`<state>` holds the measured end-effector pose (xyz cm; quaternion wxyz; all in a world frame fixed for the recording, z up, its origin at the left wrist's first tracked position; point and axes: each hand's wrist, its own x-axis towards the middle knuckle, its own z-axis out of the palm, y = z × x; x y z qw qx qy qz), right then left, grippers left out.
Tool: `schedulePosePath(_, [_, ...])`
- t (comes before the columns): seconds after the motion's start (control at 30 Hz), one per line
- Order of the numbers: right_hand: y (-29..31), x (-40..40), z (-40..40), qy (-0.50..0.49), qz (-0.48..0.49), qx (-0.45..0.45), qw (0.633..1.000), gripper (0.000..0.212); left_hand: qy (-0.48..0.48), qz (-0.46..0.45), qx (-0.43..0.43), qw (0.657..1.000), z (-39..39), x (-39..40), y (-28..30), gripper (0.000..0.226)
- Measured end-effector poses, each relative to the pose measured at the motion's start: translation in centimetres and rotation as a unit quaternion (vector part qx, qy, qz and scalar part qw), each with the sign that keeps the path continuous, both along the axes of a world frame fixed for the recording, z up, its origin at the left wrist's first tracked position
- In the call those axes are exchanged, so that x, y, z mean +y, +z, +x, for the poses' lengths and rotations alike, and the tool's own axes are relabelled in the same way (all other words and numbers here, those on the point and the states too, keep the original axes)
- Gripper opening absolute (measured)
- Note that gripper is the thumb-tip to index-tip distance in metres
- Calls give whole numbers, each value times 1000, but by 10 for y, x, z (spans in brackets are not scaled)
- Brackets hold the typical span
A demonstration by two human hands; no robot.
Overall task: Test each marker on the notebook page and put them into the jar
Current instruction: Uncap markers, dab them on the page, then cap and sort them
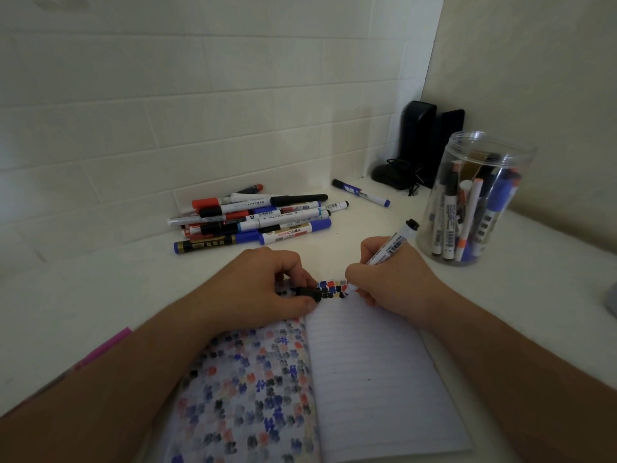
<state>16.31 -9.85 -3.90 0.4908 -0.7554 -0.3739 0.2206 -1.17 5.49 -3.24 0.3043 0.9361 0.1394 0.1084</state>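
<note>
Your right hand [387, 279] grips a white marker [389, 248] in a writing hold, fingers curled round the lower barrel, its black back end tilted up toward the jar [474, 202]. The tip sits at the top edge of the right-hand notebook page [374, 372], at the end of a row of small black, blue and red test marks. Your left hand [267, 282] rests on the notebook's top edge near the centre fold, thumb and fingers pinching a black cap [309, 293] that lies just beside those marks.

The left page [247, 389] is covered with blotchy marks in blue, black, red and some yellow — the right page is lined and mostly unmarked below the top row.

The clear jar stands on the white desk [83, 289] to the right of your right hand, well apart from the notebook, and holds several markers upright or leaning (some with orange ends, some blue). A pile of markers [250, 218] lies farther back near the tiled wall, and one blue-capped marker [360, 192] lies alone between that pile and the jar. Behind the jar, in the corner, stand two black objects with a cable.
</note>
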Motion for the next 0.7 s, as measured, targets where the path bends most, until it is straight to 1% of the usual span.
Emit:
schedulePosePath(0.13, [0,0,2,-28,26,24,999,28,2,3,8,1000,0,0,1,18])
schedulePosePath(0.3, [-4,2,2,-24,10,3,1000,24,0,0,8,1000,0,0,1,17])
schedulePosePath(0.5, [-3,0,2,-1,-2,-9,1000,32,-3,11,11,1000,0,1,-1,18])
schedulePosePath(0.6, [-1,1,3,-10,32,31,999,29,1,21,5,1000,1,1,0,16])
schedulePosePath(0.7, [6,-5,8,5,105,105,989,29,29,72,-14,997,0,1,-4,24])
